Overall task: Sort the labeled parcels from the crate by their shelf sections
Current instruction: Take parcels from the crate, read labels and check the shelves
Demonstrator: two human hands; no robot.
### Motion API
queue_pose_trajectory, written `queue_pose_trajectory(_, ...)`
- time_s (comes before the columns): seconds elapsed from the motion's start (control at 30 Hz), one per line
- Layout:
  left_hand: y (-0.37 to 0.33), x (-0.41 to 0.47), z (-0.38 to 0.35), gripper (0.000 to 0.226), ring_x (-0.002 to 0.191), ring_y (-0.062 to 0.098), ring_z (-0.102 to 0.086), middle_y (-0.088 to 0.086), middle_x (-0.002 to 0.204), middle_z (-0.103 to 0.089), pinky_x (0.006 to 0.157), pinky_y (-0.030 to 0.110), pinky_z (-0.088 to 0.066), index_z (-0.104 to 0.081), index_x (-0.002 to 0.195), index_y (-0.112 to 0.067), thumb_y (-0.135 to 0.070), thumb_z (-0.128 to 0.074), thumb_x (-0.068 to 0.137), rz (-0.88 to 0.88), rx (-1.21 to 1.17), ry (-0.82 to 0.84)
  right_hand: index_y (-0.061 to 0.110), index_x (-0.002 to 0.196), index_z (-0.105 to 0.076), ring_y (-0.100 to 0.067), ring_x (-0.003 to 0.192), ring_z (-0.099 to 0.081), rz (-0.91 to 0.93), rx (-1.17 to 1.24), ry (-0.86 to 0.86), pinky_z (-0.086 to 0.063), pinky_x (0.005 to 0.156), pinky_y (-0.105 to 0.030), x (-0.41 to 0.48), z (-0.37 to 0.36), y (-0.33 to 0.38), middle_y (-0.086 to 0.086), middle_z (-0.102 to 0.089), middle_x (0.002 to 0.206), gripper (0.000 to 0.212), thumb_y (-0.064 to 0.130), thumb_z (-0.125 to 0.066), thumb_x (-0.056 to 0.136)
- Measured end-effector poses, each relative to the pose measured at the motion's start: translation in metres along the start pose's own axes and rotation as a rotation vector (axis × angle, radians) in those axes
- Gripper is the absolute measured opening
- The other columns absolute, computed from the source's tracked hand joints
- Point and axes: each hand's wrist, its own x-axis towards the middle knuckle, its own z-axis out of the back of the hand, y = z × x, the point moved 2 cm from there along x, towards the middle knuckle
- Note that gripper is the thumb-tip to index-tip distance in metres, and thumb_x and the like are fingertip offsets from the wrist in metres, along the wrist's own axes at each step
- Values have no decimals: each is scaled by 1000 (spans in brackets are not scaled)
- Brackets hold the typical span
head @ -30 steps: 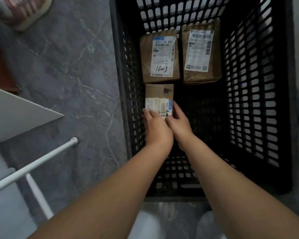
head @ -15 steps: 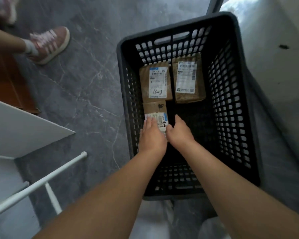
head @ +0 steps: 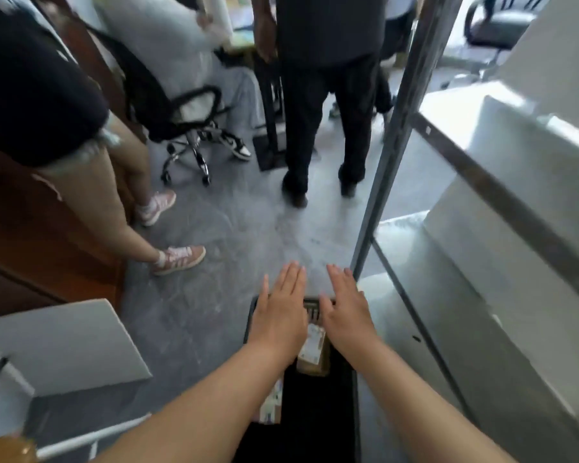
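While left hand (head: 278, 319) and right hand (head: 346, 315) hover flat — parcel (head: 313, 345) lies between.

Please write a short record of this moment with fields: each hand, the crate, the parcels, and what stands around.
left hand: fingers straight, flat above the crate, holds nothing
right hand: fingers straight, flat above the crate, holds nothing
crate: black, on the floor under the arms, mostly hidden
parcel: brown, white label up, seen between the wrists
second parcel: partly hidden by the left forearm
label text: too blurred to read
around: pink shoe of a bystander, office chair, metal shelf post on the right
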Motion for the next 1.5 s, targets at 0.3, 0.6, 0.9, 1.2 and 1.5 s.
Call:
queue_pose_trajectory(0.3, -60, -92, 310, 68, 149, 8, 18, -6, 163, 15, 121, 37, 14, 8, 156, -18, -23, -31, 100, -56, -121, -552, 22, 157, -6, -3, 148, 10, 428, -139, -373, 4, 122, -36, -96, 232, 216, 10, -1, 164, 63, 31, -35, 102)
queue_pose_trajectory(0.6, -116, -138, 482, 69, 152, 11, 4, -1, 165, 2, 124, 44, -7, -4, 158, -16, -24, -37, 97, -204, -66, -917, 23, 157, -8, -1, 145, 14, 578, -208, -703, 7, 122, -40, -177, 383, 331, 9, -1, 164, 67, 30, -43, 100)
queue_pose_trajectory(0.9, -165, -170, 505, 62, 152, 19, 7, 2, 164, 7, 121, 52, -7, 6, 154, -17, -39, 9, 96, -481, -14, -875, 22, 157, -2, -12, 149, 13, 353, -568, -920, 4, 121, -47, -252, 421, 319, 5, 8, 163, 67, 46, -33, 103)
queue_pose_trajectory(1.2, -222, -217, 430, 70, 151, 15, 8, 2, 164, 9, 123, 46, 1, 0, 157, -13, -29, -38, 101, -886, -119, -681, 20, 157, -1, -7, 149, 13, -36, -411, -961, 15, 119, -40, -359, 391, 222, 4, 6, 164, 63, 32, -30, 103)
queue_pose_trajectory(1.5, -331, -339, 367, 70, 151, 14, 8, 0, 164, 8, 123, 45, 6, 0, 157, -16, -30, -38, 101, -1220, -246, -481, 21, 156, 6, -12, 148, 18, -535, -510, -1084, 17, 118, -43, -538, 378, 119, 2, 12, 164, 63, 36, -27, 105)
